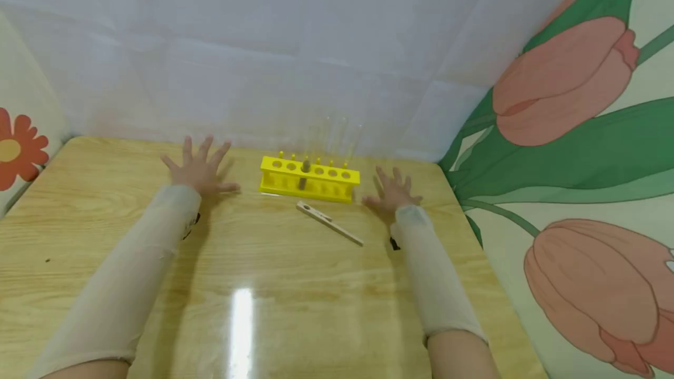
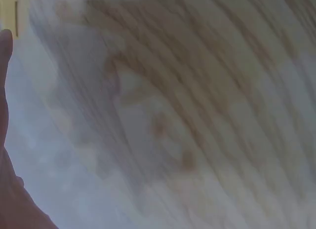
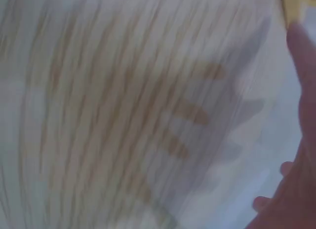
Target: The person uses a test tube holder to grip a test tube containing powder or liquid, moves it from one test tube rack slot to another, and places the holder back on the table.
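Fingers spread wide, my left hand point(image 1: 197, 173) is over the wooden table to the left of a yellow test tube rack point(image 1: 310, 180). My right hand point(image 1: 394, 192), also spread, is just right of the rack. Neither hand holds anything. Several clear glass test tubes point(image 1: 326, 136) stand up at the back of the rack; their lower parts are hard to make out. A dark-topped tube or rod point(image 1: 306, 166) sits in one of the rack's holes. In front of the rack lies a wooden test tube clamp point(image 1: 329, 223), slanting down to the right.
A white sheet point(image 1: 295, 57) hangs behind the wooden table point(image 1: 295, 320). On the right is a wall covering with large tulips point(image 1: 568, 86); a red flower point(image 1: 18, 148) shows on the left one. A small dark speck point(image 1: 48, 260) lies on the table's left side.
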